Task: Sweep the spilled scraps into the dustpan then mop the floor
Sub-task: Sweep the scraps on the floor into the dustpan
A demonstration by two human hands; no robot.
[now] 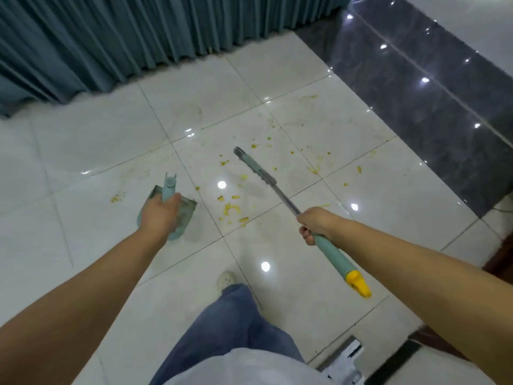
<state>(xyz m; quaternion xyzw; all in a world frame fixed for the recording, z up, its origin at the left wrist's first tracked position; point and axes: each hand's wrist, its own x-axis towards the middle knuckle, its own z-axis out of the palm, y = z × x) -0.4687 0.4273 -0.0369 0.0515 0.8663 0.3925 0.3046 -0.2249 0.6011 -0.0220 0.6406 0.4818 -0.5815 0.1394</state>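
Yellow scraps (232,209) lie scattered over the white floor tiles (277,273), most of them between the dustpan and the broom. My left hand (159,216) grips the pale teal handle of the dustpan (186,211), which sits low over the floor at left of centre. My right hand (315,225) grips the broom handle (337,259), teal with a yellow end cap. The broom head (254,166) points away from me, above the scraps. More yellow smears and bits (313,169) spread toward the right.
A teal curtain (125,37) hangs along the far left. A dark glossy wall panel (430,107) runs along the right. My shoe (226,280) and blue trouser leg (236,329) are below centre. A white mop-like object (344,359) lies at bottom right.
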